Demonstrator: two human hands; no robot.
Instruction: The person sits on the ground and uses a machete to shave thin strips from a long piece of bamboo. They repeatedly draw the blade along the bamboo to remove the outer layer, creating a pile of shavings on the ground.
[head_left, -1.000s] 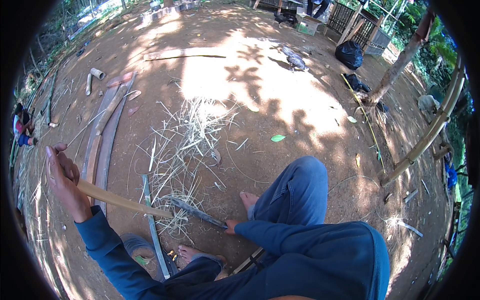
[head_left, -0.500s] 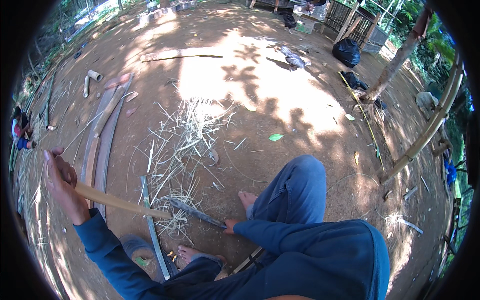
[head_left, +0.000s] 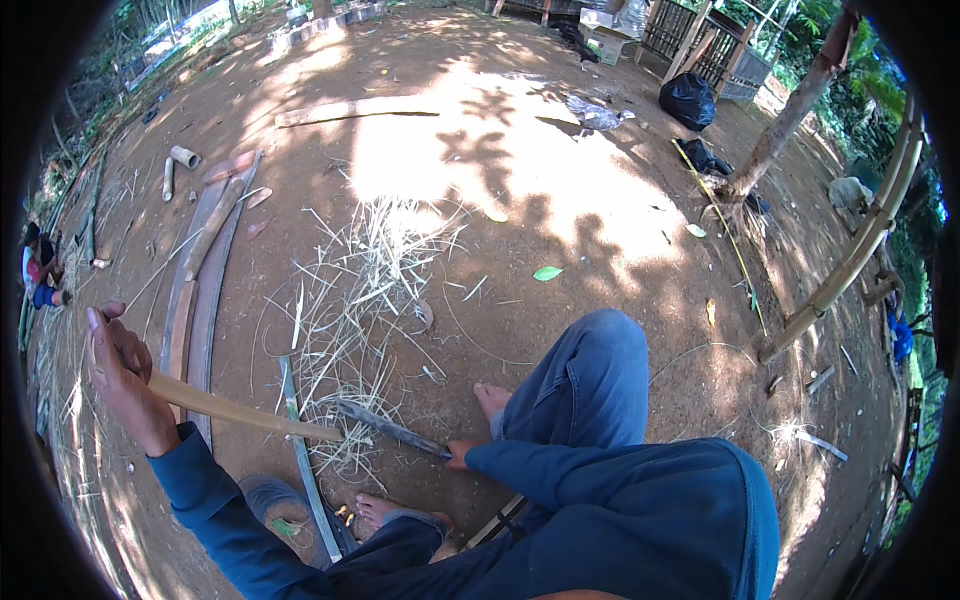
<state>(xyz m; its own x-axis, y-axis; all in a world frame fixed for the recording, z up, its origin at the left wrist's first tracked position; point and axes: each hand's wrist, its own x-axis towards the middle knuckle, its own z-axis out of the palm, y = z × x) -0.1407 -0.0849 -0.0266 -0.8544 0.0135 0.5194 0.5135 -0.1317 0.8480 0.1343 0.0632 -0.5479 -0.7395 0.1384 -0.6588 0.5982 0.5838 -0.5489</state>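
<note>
Left hand (head_left: 125,375) held bamboo slat (head_left: 240,409) by its left end, a sensible hold for something seemingly light and stiff, slanting over shavings (head_left: 385,260) on dirt ground (head_left: 520,330); right hand (head_left: 459,455) gripped dark machete (head_left: 390,428).

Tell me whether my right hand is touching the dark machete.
Touching. The head view shows the right hand closed around the near end of the dark machete.
</note>
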